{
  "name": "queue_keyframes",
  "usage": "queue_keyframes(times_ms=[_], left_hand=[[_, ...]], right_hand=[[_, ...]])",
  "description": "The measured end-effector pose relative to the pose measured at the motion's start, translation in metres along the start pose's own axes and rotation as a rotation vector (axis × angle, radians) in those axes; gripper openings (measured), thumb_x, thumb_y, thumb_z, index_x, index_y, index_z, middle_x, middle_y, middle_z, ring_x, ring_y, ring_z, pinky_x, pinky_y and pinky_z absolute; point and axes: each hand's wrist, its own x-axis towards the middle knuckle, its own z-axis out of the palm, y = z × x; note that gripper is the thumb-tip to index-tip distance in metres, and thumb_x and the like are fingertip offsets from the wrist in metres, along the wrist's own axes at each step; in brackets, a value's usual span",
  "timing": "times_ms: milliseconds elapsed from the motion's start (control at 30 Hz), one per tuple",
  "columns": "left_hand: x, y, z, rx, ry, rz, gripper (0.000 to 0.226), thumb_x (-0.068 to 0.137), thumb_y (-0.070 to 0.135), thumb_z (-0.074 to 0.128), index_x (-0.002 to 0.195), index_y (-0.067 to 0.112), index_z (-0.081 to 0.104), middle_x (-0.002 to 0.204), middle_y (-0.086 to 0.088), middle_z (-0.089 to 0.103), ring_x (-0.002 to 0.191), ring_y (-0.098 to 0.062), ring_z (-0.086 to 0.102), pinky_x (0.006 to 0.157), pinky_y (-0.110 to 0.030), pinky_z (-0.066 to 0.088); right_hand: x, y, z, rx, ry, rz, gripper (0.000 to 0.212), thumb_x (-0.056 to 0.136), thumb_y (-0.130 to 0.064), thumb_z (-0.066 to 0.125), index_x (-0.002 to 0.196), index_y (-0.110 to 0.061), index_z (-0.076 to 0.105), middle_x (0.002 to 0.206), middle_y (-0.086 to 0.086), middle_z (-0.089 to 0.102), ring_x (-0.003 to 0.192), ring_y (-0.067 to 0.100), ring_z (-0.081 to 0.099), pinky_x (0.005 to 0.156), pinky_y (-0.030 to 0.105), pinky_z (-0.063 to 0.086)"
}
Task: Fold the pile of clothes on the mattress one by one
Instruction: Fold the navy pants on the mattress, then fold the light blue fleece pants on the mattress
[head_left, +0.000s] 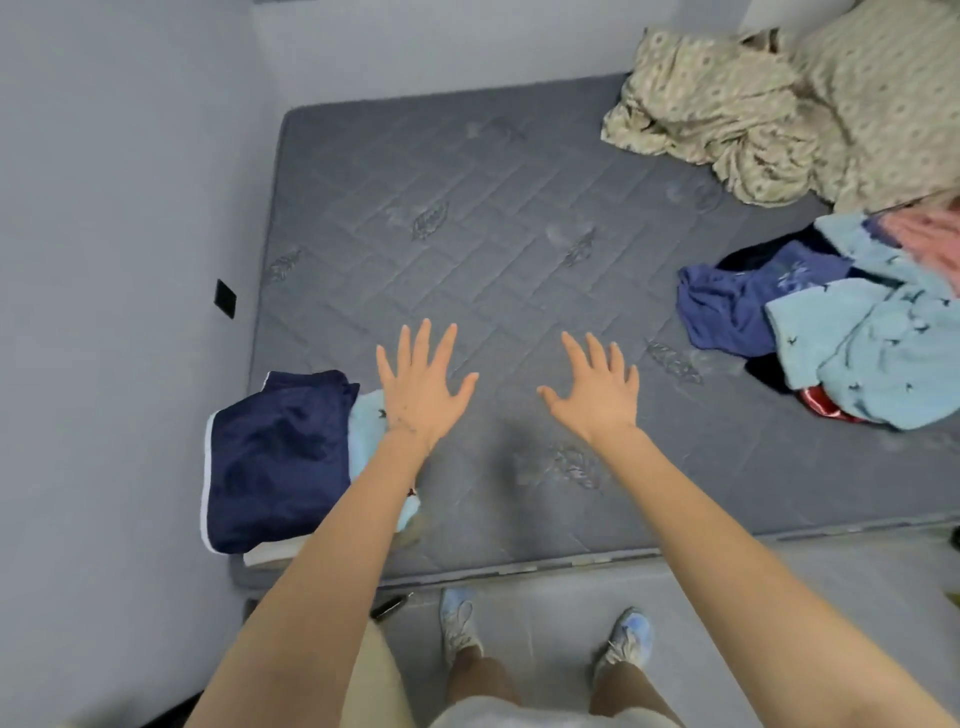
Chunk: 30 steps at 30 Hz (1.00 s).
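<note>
- Fingers (422, 343) are straight and spread wide apart on both the left hand (415, 387) and the right hand (597, 397). Neither hand holds anything.
- Both hands are palm-down over a bare stretch of the grey quilted mattress (467, 208). I cannot tell whether they touch it or hang just above it.
- Just beside the left hand lies a folded stack, with navy shorts (275, 457) on top of a pale blue garment (366, 415), at the mattress's near left corner.
- The pile of clothes (852, 332) waiting to be folded sits well to the right, near the mattress edge. It is a tangle of a dark blue piece (727, 312), light blue fabric (872, 358), something pink (924, 228) and a bit of red (821, 402).
- Beyond it, at the far right corner, beige patterned bedding (753, 114) is bunched up.
- The step in hand looks to me like fetching the next garment, since the space between the hands is free to work on.
- To do it well, reach with the right hand and pinch a single piece. The dark blue one at the pile's near edge looks the most exposed.
- Lift it clear so nothing else drags along.
- Lay it flat in the open middle and smooth it before making the first crease.
- Keep it apart from the folded stack, so that stack stays tidy.
</note>
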Motion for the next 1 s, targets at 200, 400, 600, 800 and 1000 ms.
queue_keyframes(times_ms=[200,400,600,800,1000], left_hand=[[0.003,0.169,0.023,-0.002,-0.032,0.092,0.070,0.094,0.061,0.037,0.153,0.033,0.012,0.162,-0.003,0.008,0.149,-0.027,-0.004,0.117,-0.055,-0.004],[0.006,0.309,0.037,-0.030,-0.068,0.200,0.071,0.094,0.061,0.037,0.153,0.033,0.011,0.162,-0.002,0.006,0.148,-0.029,-0.008,0.115,-0.056,-0.009],[0.029,0.399,0.050,0.003,-0.112,0.310,0.070,0.095,0.061,0.034,0.154,0.034,0.008,0.162,-0.001,0.003,0.148,-0.027,-0.011,0.115,-0.055,-0.010],[0.072,0.466,0.067,-0.027,-0.165,0.410,0.069,0.095,0.060,0.035,0.153,0.035,0.008,0.162,-0.001,0.002,0.148,-0.025,-0.011,0.116,-0.053,-0.010],[0.121,0.534,0.089,-0.020,-0.226,0.488,0.069,0.095,0.059,0.036,0.154,0.034,0.008,0.162,-0.001,0.004,0.148,-0.024,-0.011,0.115,-0.053,-0.010]], right_hand=[[-0.015,0.165,-0.044,0.053,0.040,0.113,0.080,0.092,-0.055,0.049,0.154,-0.033,0.005,0.162,0.002,0.003,0.149,0.031,0.000,0.118,0.053,0.008],[-0.033,0.301,-0.077,0.117,0.046,0.219,0.081,0.092,-0.055,0.048,0.154,-0.035,0.000,0.162,0.003,0.003,0.148,0.030,0.006,0.117,0.053,0.015],[-0.027,0.393,-0.098,0.143,0.105,0.335,0.081,0.092,-0.056,0.049,0.154,-0.032,0.002,0.161,0.006,0.007,0.147,0.032,0.008,0.116,0.053,0.015],[-0.002,0.454,-0.108,0.205,0.143,0.456,0.081,0.091,-0.056,0.050,0.154,-0.033,0.004,0.161,0.004,0.007,0.147,0.031,0.007,0.116,0.052,0.014],[0.027,0.512,-0.120,0.262,0.192,0.549,0.080,0.090,-0.055,0.052,0.154,-0.032,0.009,0.161,0.004,0.010,0.146,0.032,0.010,0.116,0.054,0.016]])
